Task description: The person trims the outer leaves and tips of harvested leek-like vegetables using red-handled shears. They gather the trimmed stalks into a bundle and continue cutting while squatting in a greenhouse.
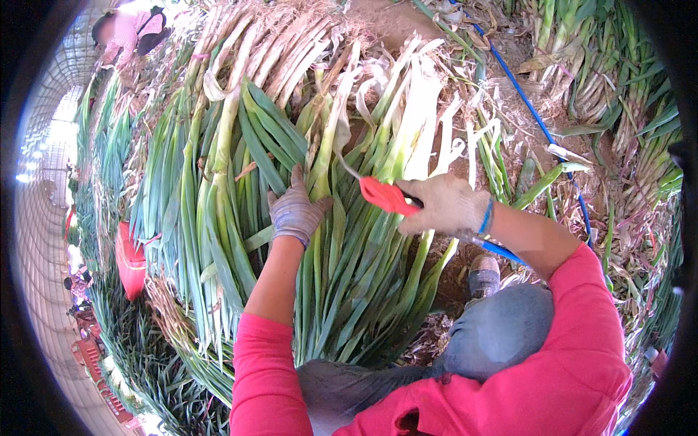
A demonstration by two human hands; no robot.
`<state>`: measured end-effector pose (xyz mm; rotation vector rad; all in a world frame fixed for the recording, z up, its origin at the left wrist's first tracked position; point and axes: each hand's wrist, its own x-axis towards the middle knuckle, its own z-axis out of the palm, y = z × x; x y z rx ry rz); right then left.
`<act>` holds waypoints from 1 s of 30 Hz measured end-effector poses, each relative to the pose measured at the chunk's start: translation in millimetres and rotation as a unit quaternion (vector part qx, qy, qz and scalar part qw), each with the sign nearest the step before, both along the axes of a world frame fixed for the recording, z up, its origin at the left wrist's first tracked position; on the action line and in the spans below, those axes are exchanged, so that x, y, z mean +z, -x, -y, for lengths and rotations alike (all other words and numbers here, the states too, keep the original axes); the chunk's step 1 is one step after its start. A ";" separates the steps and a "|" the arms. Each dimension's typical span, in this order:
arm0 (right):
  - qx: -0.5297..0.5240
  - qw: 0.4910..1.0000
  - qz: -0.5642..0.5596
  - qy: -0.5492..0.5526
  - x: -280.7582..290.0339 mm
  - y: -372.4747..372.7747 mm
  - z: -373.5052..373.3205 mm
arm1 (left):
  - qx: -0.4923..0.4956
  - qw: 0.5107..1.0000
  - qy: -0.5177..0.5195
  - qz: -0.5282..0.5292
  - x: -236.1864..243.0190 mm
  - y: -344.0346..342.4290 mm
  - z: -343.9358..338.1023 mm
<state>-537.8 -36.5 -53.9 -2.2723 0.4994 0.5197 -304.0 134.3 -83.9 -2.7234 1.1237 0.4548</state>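
Note:
My left hand point(298, 209), in a pale work glove, lies on a layer of long green onions point(218, 218) with its fingers apart. Its thumb touches a thick pale stalk point(321, 174). My right hand point(445, 203), also gloved, is closed round the red handle of a small hooked knife point(384, 195). The knife's thin curved metal end points up and left among the stalks, and its tip is hard to make out. The onions' roots and white ends lie at the far side, their green leaves toward me. Bright sunlight washes out the stalks just beyond the knife.
A blue hose point(523, 91) runs across the leaf-littered ground at right. More onions point(596, 80) lie at the far right. A red bag point(131, 260) stands among leaves at left. Another person point(132, 33) is at the far left. My bent knee point(502, 327) is close by.

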 end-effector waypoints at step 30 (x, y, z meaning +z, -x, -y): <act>0.091 0.995 0.021 0.017 -1.9 10.4 -12.4 | 0.075 0.970 0.231 0.006 -42.8 -23.1 -27.0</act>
